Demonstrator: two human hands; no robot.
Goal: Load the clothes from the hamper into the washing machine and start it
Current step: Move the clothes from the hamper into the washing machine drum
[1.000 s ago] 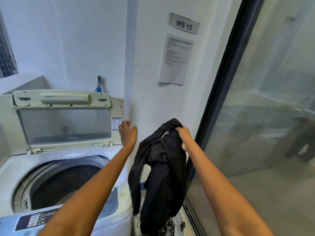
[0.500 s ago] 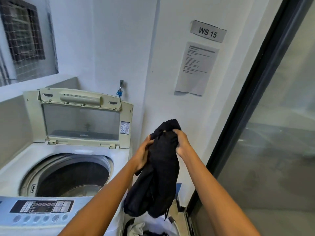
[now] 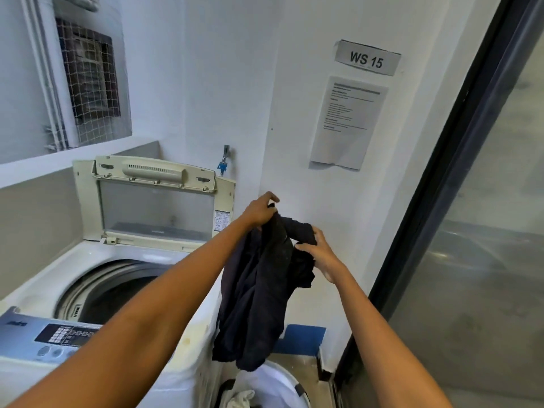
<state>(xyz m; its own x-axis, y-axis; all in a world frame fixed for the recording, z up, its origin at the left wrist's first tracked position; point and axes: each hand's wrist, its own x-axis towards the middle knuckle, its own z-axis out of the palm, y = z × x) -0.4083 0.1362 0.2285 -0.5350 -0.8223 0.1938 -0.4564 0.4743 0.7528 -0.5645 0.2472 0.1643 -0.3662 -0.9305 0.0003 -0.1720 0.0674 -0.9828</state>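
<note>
A dark navy garment [image 3: 259,293] hangs in the air between the washing machine and the wall, above the hamper. My left hand [image 3: 260,212] pinches its top edge and holds it up. My right hand [image 3: 316,250] grips a bunched fold a little lower, to the right. The white top-loading washing machine [image 3: 53,278] stands at the left with its lid [image 3: 153,207] raised and its drum [image 3: 117,287] open and dark inside. Its control panel [image 3: 67,337] faces me at the lower left. The white hamper [image 3: 282,384] sits on the floor at the bottom, with light cloth in it.
A white wall with a "WS 15" sign [image 3: 366,58] and a paper notice [image 3: 347,122] is straight ahead. A glass door with a black frame [image 3: 459,160] runs down the right. A tap [image 3: 224,163] sticks out behind the lid. A netted window [image 3: 88,83] is upper left.
My left hand has risen and now pinches the garment's top edge, while my right hand has dropped lower onto a fold. The garment is spread wider between them.
</note>
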